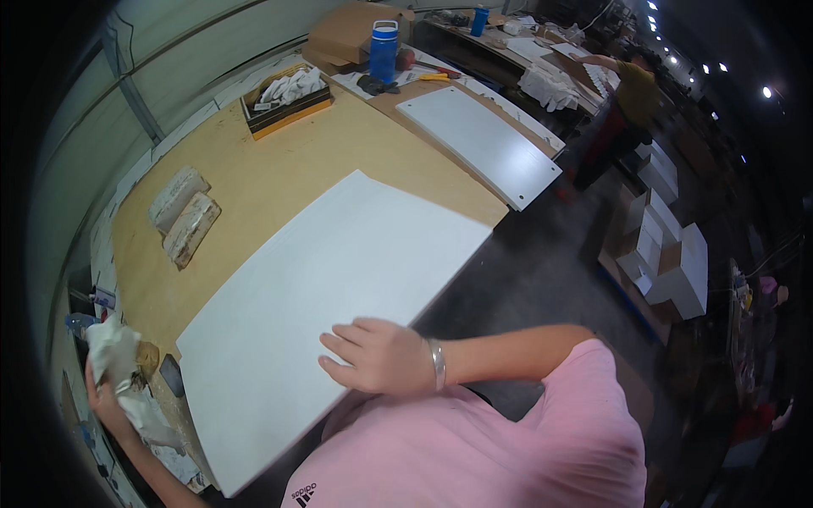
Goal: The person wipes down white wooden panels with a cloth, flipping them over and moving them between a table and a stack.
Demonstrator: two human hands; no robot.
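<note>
A large white panel (322, 279) lies on the tan worktable. My right hand (381, 356) rests on the panel near its front edge, fingers stretched out and holding nothing. Far to the left, my left hand (103, 398) is closed on a crumpled white cloth (113, 345) at the table's side. More white crumpled material (152, 421) lies just beside that hand. Between the cloth and the panel's left corner sit a round brownish object (147, 360) and a small dark grey block (171, 374).
Two worn whitish blocks (191, 229) lie on the worktable (246, 195). Beyond are an open box (292, 108) of white pieces, a blue bottle (384, 55) and another white panel (483, 148). White box-like units (677, 271) stand at right; a person (631, 97) works farther back.
</note>
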